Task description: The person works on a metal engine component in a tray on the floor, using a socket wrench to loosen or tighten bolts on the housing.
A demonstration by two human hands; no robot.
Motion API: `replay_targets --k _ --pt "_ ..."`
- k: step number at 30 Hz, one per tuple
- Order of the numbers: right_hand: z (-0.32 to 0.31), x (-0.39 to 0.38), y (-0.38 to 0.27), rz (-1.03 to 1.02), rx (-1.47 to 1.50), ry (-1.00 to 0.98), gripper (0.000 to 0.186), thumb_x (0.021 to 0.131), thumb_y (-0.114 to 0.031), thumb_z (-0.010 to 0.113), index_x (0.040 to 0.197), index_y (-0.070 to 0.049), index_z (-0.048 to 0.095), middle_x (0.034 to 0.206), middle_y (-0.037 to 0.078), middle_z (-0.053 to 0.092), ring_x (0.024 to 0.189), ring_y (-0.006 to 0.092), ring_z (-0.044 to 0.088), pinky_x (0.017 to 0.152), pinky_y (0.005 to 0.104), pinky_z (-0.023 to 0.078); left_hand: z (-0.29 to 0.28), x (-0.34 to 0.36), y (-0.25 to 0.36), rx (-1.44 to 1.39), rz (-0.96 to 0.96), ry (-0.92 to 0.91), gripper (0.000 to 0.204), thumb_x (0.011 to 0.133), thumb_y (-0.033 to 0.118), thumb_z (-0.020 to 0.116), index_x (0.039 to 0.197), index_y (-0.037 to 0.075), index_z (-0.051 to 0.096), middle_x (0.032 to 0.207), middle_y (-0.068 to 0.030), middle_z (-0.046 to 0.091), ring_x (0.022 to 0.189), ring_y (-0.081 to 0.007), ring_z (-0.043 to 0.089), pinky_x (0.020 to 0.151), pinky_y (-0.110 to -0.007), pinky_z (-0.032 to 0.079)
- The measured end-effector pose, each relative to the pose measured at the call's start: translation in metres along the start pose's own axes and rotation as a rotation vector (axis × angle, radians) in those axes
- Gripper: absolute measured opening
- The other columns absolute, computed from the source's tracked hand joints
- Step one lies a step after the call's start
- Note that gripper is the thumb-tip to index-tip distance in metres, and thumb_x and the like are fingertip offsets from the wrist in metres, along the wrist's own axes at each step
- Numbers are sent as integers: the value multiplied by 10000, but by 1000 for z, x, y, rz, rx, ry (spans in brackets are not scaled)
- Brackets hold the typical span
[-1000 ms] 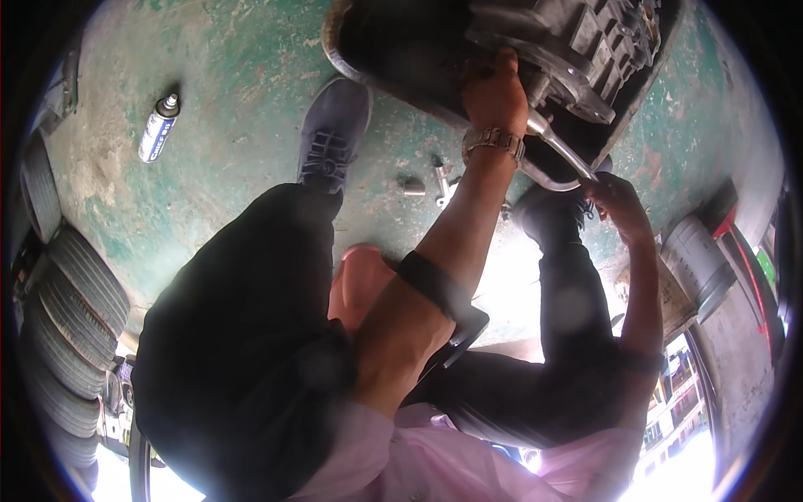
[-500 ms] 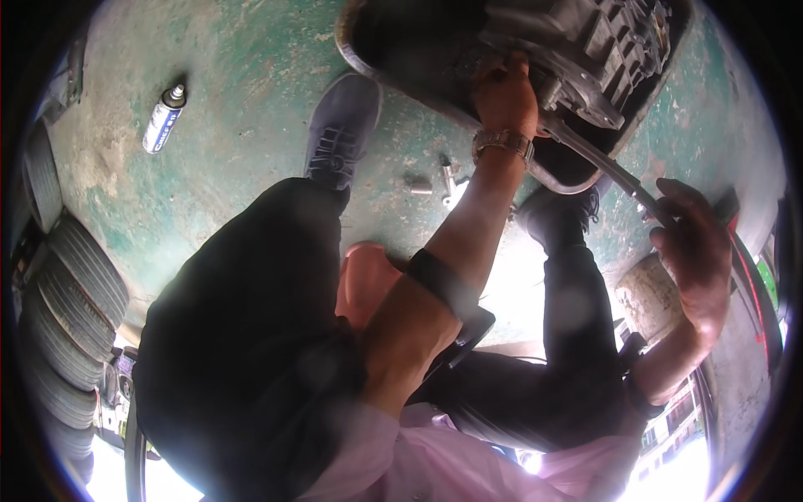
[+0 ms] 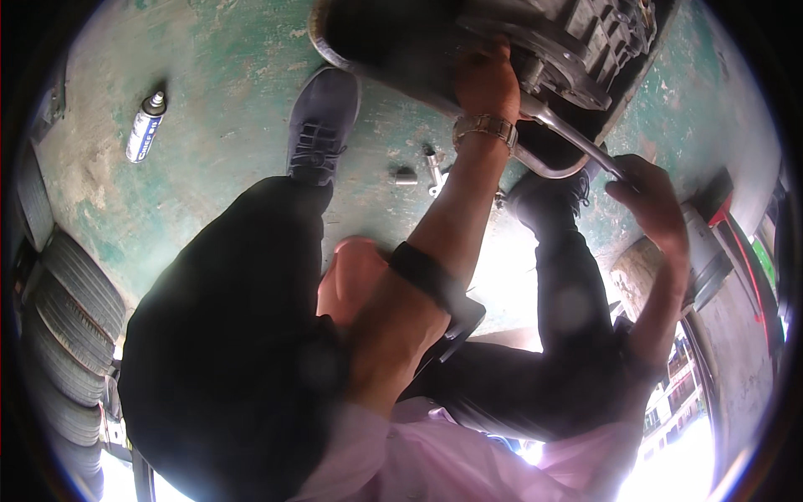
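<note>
- Since half a second ago, the right hand [image 3: 652,199] has come in toward ten o'clock, nearer the tray, and its fingers, looser then, now curl round the outer end of the long-handled wrench [image 3: 577,141]; the view itself has slid slightly too.
- Straight and metallic, the wrench slants from ten o'clock down to four, its inner part over the near edge of the tray [image 3: 331,55].
- From the right hand it runs off toward ten o'clock; from the left hand [image 3: 488,84] its inner end lies just beside, at about four. What that end bears on is hidden, so I cannot tell.
- Right pose: forearm rising from five o'clock, wrist bent inward, grip closed on the handle's tip.
- Left pose: arm stretched up toward one o'clock, back of the hand showing, fingers bent in shadow by the flange of the metal housing [image 3: 577,42]; I cannot tell what they grip.
- On that wrist sits a metal watch [image 3: 485,130].
- Outward on the green floor [image 3: 226,125], toward seven o'clock from the left hand, lie a short metal cylinder [image 3: 406,177] and a small metal tool [image 3: 434,174].
- Farther off, a spray can [image 3: 145,130] lies near ten o'clock of the view, and stacked tyres [image 3: 79,280] stand at nine.
</note>
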State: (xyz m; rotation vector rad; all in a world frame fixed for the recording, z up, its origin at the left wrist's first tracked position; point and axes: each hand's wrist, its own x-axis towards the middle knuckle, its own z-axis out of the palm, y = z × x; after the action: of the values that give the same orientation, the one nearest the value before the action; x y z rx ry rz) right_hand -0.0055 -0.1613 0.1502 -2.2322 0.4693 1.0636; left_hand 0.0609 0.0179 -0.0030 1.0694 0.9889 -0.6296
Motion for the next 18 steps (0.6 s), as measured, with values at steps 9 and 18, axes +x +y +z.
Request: replay_targets --k 9,18 --pt "45 48 38 42 -138 -49 163 772 -122 632 885 -10 594 696 52 573 660 98 514 610 269 415 -1 3 -6 171 420 137 329 803 279 568 883 -39 591 875 -219 627 864 -361 591 795 -407 443" --pt "-18 -32 -44 21 21 -47 303 765 -41 623 1062 -14 570 751 5 530 690 82 487 649 230 405 1 14 -11 77 340 -14 355 788 302 605 1019 32 595 974 -110 591 789 -249 591 454 -382 533"
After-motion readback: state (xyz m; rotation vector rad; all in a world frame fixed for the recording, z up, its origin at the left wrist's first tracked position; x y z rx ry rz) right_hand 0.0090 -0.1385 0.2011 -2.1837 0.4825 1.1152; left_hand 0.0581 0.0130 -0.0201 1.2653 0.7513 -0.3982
